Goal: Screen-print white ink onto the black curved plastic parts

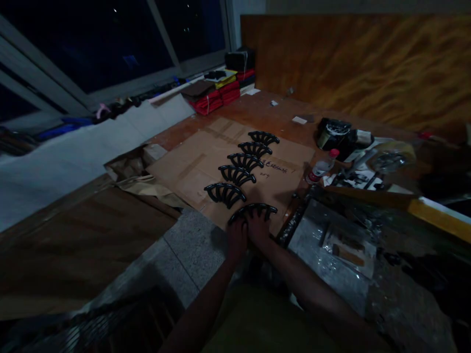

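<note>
Both hands are at the nearest black fan-shaped toothed piece (270,208), at the near edge of a flattened cardboard sheet (180,162). My left hand (237,235) has its fingers curled at the piece's left end. My right hand (258,226) grips its middle, fingers reaching among the prongs. The dim light hides the exact finger contact. Several similar glossy black pieces lie in a slanting row beyond, the closest being a fan-shaped piece (225,192) and the farthest a small-looking fan-shaped piece (263,136). Handwriting marks the cardboard right of the row.
A red-capped bottle (319,169) stands right of the cardboard, near a black tub (333,133) and clutter. Plastic-wrapped flat goods (331,250) lie at the right. Red folded stacks (217,99) sit by the window. An open carton (128,166) is at the left.
</note>
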Demonstrator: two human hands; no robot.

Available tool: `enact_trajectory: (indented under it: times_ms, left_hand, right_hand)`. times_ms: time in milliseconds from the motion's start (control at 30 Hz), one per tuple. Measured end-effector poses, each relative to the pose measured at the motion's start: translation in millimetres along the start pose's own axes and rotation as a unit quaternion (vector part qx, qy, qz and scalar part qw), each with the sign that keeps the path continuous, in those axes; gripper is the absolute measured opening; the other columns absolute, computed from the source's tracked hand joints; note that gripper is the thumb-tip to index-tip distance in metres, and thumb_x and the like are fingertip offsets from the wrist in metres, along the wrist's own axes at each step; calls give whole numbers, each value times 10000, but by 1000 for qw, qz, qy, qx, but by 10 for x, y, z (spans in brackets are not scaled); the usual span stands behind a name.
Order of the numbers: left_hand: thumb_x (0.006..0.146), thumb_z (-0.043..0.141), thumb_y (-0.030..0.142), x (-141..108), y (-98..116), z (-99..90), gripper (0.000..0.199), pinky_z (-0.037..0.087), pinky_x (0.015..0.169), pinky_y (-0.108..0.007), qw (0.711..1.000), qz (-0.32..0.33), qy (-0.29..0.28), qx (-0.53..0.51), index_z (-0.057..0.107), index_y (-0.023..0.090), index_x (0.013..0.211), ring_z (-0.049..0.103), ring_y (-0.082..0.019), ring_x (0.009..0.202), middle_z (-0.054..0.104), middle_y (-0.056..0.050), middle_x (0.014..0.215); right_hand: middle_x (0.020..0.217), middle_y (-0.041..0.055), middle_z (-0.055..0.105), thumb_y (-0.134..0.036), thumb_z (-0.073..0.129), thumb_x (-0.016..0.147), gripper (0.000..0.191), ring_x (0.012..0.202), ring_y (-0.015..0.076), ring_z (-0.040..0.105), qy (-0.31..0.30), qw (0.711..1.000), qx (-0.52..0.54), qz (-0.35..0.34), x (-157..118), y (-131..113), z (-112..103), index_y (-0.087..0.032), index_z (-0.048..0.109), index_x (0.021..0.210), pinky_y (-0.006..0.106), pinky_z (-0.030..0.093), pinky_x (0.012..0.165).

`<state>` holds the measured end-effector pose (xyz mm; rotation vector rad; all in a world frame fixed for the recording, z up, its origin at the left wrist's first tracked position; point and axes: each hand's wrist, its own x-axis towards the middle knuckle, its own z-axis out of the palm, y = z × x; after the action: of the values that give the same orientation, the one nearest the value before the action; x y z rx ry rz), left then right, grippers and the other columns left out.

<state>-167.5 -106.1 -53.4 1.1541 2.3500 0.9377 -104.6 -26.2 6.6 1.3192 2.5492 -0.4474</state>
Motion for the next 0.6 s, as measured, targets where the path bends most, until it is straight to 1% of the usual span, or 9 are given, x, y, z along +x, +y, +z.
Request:
enact_trajectory:
  times_ms: [100,200,300,367,433,500,600]
  left_hand:
    - [993,328,281,-34,14,10,363,411,1094,-423,1000,-8,0,-14,600,150,1196,558,-230,1196,638,-132,1243]
    - [991,329,279,-19,47,30,362,417,1094,-434,999,-4,15,-30,598,156,1200,563,-235,1198,641,-135,1238]
    - [990,333,316,116,123,71,403,388,1134,-456,997,25,40,-53,563,154,1278,506,-237,1308,587,-146,1355]
    - [986,348,326,264,180,115,436,357,1164,-456,996,59,32,-66,519,166,1354,442,-229,1386,517,-135,1459]
    - [980,359,313,425,205,175,460,347,1176,-449,993,87,2,-74,488,184,1401,416,-218,1412,479,-113,1507]
    - [968,360,292,568,174,257,461,380,1157,-448,992,94,-35,-76,513,179,1389,465,-221,1378,523,-114,1473]
    - [945,378,298,712,30,402,444,435,1111,-466,992,87,-75,-59,601,165,1306,568,-250,1272,624,-136,1354]
  right_hand:
    - [1490,137,418,-262,389,973,430,1385,365,282,7,1000,4,-16,-14,43,-9,-292,518,1383,567,370,982]
    - [1454,131,472,-272,468,932,387,1373,365,314,7,999,12,-31,11,111,-63,-252,594,1297,577,339,1025]
    - [1441,117,488,-319,571,873,387,1368,367,327,23,999,30,-23,167,224,-216,-246,629,1249,561,339,1042]
    - [1445,105,484,-350,600,857,420,1353,354,350,46,998,49,1,376,343,-384,-253,622,1265,517,376,1022]
    - [1421,107,501,-404,608,858,456,1324,342,383,74,995,61,39,670,503,-585,-252,612,1287,482,401,998]
    - [1390,116,520,-469,609,856,493,1297,341,407,101,989,62,84,1026,700,-788,-247,612,1296,479,399,997]
    - [1398,126,508,-517,613,849,526,1290,354,409,131,978,50,152,1594,1039,-1034,-245,613,1299,504,374,1009]
